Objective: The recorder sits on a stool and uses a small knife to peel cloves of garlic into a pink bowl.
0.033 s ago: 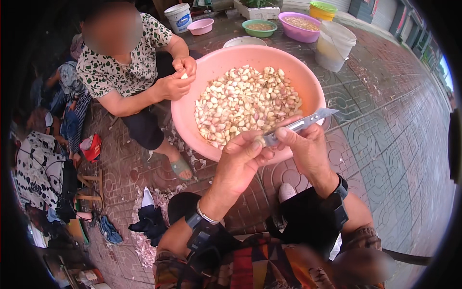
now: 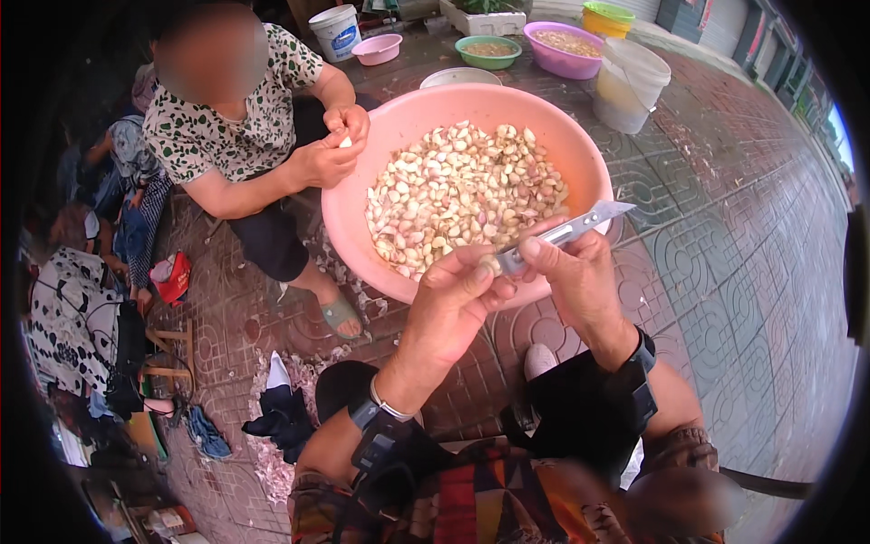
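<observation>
A paved brick floor (image 2: pixel 725 272) with a moulded pattern carries everything here. On it sits a big pink basin (image 2: pixel 426 113), tilted a little toward the camera and holding a heap of peeled garlic cloves (image 2: pixel 462 195). Across the basin on its left side sits another person in a spotted top (image 2: pixel 213 136), their two hands (image 2: pixel 335 150) together at the basin's rim around one pale clove.

Beyond the basin stand a white translucent bucket (image 2: pixel 627 86), a purple bowl (image 2: pixel 562 50), a green bowl (image 2: pixel 488 52), a small pink bowl (image 2: pixel 378 48), a white tub (image 2: pixel 335 32) and a yellow container (image 2: pixel 609 18). A pale plate edge (image 2: pixel 458 77) shows just behind the basin's far rim. Papery garlic skins (image 2: pixel 272 453) lie scattered on the floor at lower left, near a dark rag (image 2: pixel 281 417).

The person's own left hand (image 2: pixel 453 304) rises in front of the basin's near rim, its grip pinched tight on a single garlic clove (image 2: pixel 492 265) between thumb and fingers. The right hand (image 2: pixel 575 281) is just beside it, its grip closed round the handle of a slim metal utility knife (image 2: pixel 571 231), whose blade end points up and right over the basin's edge while its near end meets the clove. Both wrists wear dark bands
</observation>
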The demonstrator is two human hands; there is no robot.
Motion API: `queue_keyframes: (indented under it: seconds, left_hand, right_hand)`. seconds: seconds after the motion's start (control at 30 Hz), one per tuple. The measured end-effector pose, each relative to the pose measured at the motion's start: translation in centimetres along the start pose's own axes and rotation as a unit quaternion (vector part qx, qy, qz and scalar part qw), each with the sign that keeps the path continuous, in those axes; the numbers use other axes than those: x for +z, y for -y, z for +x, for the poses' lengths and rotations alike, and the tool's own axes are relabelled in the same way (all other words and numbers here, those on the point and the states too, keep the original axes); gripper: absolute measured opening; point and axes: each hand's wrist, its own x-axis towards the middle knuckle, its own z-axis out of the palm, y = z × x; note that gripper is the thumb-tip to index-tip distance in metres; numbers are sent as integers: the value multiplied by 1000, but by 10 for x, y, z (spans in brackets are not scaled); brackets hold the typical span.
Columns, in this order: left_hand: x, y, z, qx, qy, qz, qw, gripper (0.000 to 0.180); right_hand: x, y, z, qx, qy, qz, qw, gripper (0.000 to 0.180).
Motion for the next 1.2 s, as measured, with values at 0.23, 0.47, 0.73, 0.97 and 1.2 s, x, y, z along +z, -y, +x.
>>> queue_keyframes:
  seconds: [0.23, 0.47, 0.73, 0.97, 1.2]
  left_hand:
    - [8, 3, 2, -20, 22, -35, 999, 21]
    - [17, 6, 0, 214, -78, 503, 834, 29]
    - [14, -7, 3, 161, -102, 230, 954, 23]
    - [25, -14, -5, 161, -82, 318, 931, 23]
    - [16, -15, -6, 124, -32, 361, 924, 20]
  right_hand:
    - [0, 3, 1, 58, -42, 73, 995, 13]
    - [1, 3, -3, 18, -55, 34, 998, 11]
    - [-2, -1, 2, 78, -120, 101, 985, 9]
    - [-13, 13, -1, 50, 18, -40, 998, 17]
    - [-9, 15, 1, 56, 23, 8, 998, 13]
